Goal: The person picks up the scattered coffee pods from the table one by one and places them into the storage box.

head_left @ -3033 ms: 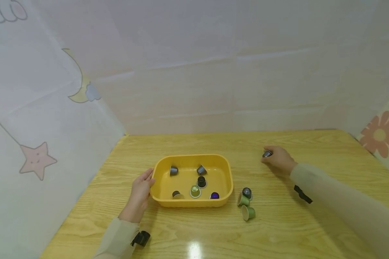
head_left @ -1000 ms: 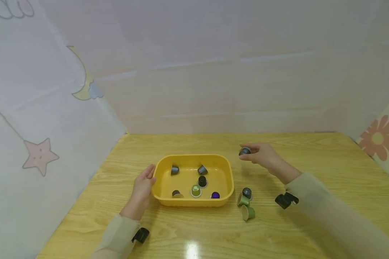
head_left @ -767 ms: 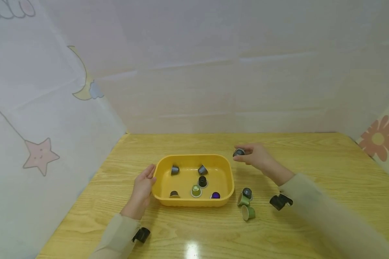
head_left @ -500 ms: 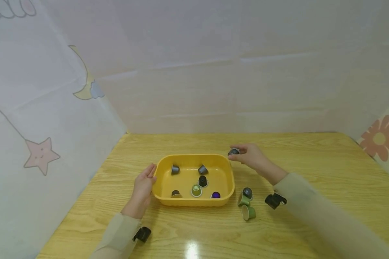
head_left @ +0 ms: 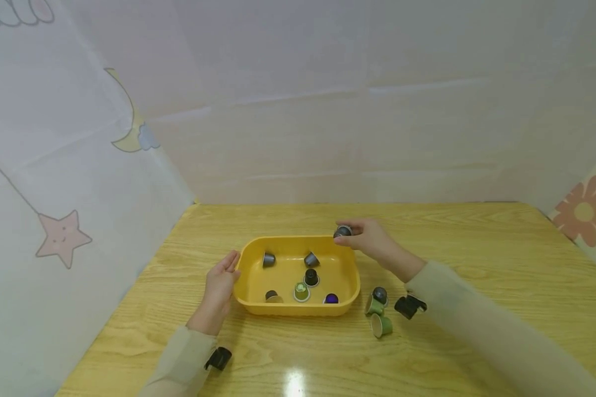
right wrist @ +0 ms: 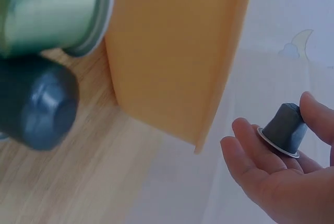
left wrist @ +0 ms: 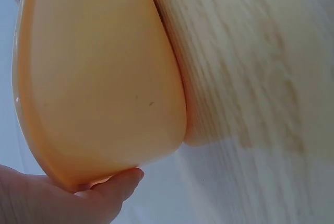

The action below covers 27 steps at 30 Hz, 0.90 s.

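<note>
A dark grey coffee capsule [head_left: 343,231] is pinched between the thumb and fingers of my right hand [head_left: 374,241], over the back right corner of the yellow tray [head_left: 298,310]. The right wrist view shows this capsule [right wrist: 284,130] with its silver rim against the fingers and the thumb on its narrow end. My left hand [head_left: 220,286] holds the tray's left end, thumb at the rim and fingers along the outer wall. In the left wrist view the hand [left wrist: 99,198] grips the tray wall [left wrist: 104,78]. Inside the tray lie several capsules, among them a green one [head_left: 301,291] and a black one [head_left: 311,277].
To the right of the tray, two green capsules [head_left: 381,326] and a dark one [head_left: 379,295] lie close together on the wooden table [head_left: 477,248]. A pale wall covering [head_left: 288,110] rises behind the table's back edge.
My right hand has picked up the dark capsule from the table's right side and carried it left to the tray's back right corner. The left hand stays at the tray.
</note>
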Motion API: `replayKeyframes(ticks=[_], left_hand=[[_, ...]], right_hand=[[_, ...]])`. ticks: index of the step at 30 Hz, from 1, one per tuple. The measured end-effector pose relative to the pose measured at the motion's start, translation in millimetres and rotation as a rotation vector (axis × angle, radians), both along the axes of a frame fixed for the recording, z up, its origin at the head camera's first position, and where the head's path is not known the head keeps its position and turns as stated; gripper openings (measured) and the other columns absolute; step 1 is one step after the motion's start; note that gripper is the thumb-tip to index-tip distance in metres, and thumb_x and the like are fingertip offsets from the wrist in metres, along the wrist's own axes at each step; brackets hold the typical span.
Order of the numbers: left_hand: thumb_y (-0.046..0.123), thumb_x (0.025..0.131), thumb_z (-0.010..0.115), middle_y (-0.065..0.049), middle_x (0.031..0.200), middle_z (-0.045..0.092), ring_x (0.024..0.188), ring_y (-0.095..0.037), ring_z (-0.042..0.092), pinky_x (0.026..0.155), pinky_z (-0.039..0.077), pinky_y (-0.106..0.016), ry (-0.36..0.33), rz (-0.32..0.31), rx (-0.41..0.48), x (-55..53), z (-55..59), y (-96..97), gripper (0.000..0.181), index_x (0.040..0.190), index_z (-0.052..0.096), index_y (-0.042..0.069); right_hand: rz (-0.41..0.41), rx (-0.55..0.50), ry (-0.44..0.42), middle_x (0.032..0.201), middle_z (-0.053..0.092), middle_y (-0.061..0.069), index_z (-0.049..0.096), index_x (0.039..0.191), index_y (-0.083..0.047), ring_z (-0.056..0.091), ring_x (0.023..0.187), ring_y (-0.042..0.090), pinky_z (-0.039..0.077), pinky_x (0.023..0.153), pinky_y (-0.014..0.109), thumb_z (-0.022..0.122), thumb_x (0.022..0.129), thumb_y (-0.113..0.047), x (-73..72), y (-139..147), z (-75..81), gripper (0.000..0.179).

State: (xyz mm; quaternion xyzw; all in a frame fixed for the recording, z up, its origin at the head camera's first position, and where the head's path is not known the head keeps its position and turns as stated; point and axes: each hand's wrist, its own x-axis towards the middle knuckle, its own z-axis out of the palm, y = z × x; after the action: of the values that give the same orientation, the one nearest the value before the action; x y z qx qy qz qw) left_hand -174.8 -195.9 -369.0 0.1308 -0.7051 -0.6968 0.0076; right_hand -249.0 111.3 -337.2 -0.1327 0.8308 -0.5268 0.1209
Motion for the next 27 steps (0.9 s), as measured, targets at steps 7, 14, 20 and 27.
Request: replayKeyframes(ticks=[7, 14, 20, 27], left_hand=[[-0.009, 0.099, 0.032, -0.018, 0.157, 0.02, 0.146, -0.034, 0.013, 0.117, 0.016, -0.045, 0.008, -0.017, -0.003, -0.5, 1.6, 0.2, 0.054, 0.151, 0.019, -0.005], [-0.01, 0.099, 0.032, -0.018, 0.157, 0.021, 0.146, -0.034, 0.013, 0.117, 0.016, -0.045, 0.006, -0.018, -0.014, -0.4, 0.2, -0.6, 0.054, 0.151, 0.02, -0.005], [-0.009, 0.099, 0.032, -0.018, 0.157, 0.021, 0.146, -0.034, 0.014, 0.117, 0.016, -0.046, 0.009, -0.025, -0.021, -2.0, 1.3, 0.0, 0.054, 0.151, 0.02, -0.006], [-0.01, 0.099, 0.034, -0.018, 0.157, 0.023, 0.145, -0.033, 0.016, 0.117, 0.018, -0.046, -0.014, 0.0, -0.02, -1.9, 1.1, -0.3, 0.054, 0.151, 0.021, -0.005]], right_hand=[[0.021, -0.087, -0.042, 0.132, 0.056, 0.023, 0.046, 0.143, 0.0, 0.058, 0.114, 0.034, 0.05, 0.096, 0.049, 0.066, 0.094, -0.013, 2.4, -18.1, -1.0, 0.054], [0.023, -0.13, -0.083, 0.124, 0.061, 0.021, 0.048, 0.141, 0.002, 0.06, 0.104, 0.035, 0.052, 0.09, 0.046, 0.067, 0.093, -0.01, 4.3, -35.2, -4.4, 0.053], [0.037, -0.119, -0.079, 0.122, 0.062, 0.022, 0.048, 0.14, 0.003, 0.061, 0.106, 0.037, 0.053, 0.088, 0.046, 0.067, 0.092, -0.007, 4.0, -43.9, -5.2, 0.052], [0.094, -0.053, -0.058, 0.116, 0.065, 0.02, 0.049, 0.139, 0.004, 0.063, 0.098, 0.03, 0.055, 0.082, 0.045, 0.067, 0.093, -0.008, 7.1, -55.4, -8.6, 0.051]])
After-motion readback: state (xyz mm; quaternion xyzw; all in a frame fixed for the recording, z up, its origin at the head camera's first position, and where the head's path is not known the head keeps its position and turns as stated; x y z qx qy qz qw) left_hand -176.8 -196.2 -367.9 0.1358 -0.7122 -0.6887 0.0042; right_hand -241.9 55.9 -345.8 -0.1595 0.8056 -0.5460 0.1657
